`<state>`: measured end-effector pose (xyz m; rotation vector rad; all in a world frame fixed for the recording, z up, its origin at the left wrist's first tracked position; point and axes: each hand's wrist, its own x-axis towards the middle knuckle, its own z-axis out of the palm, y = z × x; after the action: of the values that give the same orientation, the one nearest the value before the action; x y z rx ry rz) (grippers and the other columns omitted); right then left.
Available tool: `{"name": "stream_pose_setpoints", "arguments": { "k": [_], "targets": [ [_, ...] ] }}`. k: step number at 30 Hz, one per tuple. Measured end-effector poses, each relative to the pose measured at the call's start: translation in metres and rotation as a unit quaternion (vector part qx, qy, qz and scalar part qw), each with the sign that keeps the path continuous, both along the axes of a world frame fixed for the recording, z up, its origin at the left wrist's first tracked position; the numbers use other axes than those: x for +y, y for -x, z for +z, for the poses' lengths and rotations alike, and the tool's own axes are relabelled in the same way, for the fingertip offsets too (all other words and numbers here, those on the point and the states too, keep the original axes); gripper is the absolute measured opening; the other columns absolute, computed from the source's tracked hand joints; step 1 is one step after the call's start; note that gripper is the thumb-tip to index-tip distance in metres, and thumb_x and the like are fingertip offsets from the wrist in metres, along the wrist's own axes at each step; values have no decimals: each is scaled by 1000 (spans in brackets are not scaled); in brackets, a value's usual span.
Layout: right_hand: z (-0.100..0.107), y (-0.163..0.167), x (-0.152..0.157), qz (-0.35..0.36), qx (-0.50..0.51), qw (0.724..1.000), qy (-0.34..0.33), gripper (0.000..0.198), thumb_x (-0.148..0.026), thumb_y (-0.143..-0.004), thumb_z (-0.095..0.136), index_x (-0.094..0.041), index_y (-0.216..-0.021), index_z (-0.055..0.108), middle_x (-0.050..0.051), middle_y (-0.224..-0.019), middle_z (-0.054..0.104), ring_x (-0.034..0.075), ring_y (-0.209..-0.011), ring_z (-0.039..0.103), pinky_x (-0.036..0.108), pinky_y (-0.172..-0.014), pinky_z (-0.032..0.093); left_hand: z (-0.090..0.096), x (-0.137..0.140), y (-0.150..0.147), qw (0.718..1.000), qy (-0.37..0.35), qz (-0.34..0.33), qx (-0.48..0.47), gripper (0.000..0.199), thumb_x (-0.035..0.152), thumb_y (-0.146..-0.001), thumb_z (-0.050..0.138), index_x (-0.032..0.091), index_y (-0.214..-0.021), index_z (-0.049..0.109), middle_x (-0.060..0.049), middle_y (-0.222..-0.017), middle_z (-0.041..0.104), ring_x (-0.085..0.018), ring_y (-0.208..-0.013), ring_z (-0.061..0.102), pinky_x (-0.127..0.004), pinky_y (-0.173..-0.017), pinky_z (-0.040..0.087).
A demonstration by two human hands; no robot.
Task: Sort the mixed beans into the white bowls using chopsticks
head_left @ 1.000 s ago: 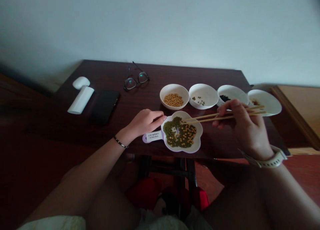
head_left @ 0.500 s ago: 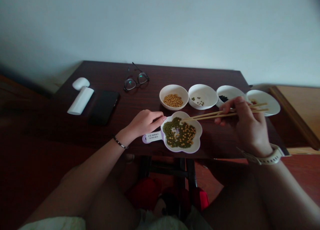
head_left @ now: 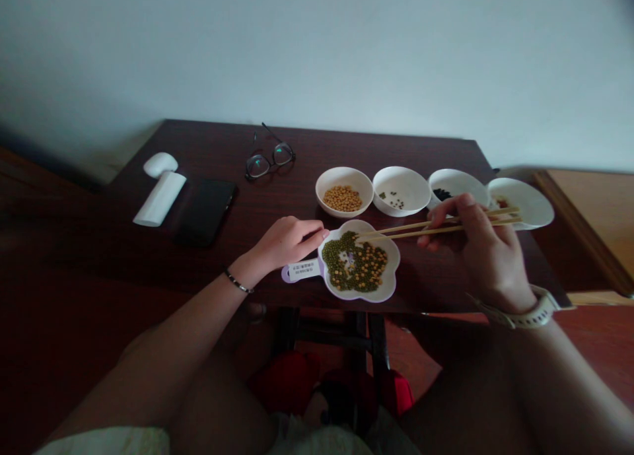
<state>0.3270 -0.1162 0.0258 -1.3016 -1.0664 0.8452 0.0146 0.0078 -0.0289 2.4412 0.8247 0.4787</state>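
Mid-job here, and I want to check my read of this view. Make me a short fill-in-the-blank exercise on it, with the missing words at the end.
1. The right hand holds a pair of ____.
2. A watch sits on the ____ wrist.
3. The left hand is at the rim of a dish holding green and ____ beans.
4. The row of white bowls numbers ____.

Missing words: chopsticks; right; yellow; four.

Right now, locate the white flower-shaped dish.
Head view: the dish lies just right of centre, by the left hand, below the white bowl of yellow beans.
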Motion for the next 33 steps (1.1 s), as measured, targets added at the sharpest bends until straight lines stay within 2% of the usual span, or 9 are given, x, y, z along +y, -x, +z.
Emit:
{"name": "stream_pose_setpoints", "arguments": {
  "k": [24,28,33],
  "targets": [
    [-2,7,4,-7,-7,1000,13,50,-62,-107,68,-21,-80,72,4,-73,73,15,-61,71,23,-52,57,3,-2,-2,1000,-1,2,5,43,39,-112,52,21,-74,59,1,-61,57,-13,-55,50,-31,-61,27],
    [-3,5,6,-10,28,1000,-4,47,-58,-107,69,-21,-78,70,3,-75,70,14,-60,69,23,-51,54,3,-2,-1,1000,3,3,5,43,40,-112,52,21,-74,58,2,-61,55,-13,-55,49,-32,-61,26],
    [-1,-6,13,-14,101,994,-23,44,-54,-108,68,-23,-77,66,2,-79,63,13,-60,63,27,-47,45,2,-2,-1,1000,-2,1,4,43,40,-112,52,20,-74,57,2,-60,52,-13,-54,48,-32,-61,25]
  ]
}}
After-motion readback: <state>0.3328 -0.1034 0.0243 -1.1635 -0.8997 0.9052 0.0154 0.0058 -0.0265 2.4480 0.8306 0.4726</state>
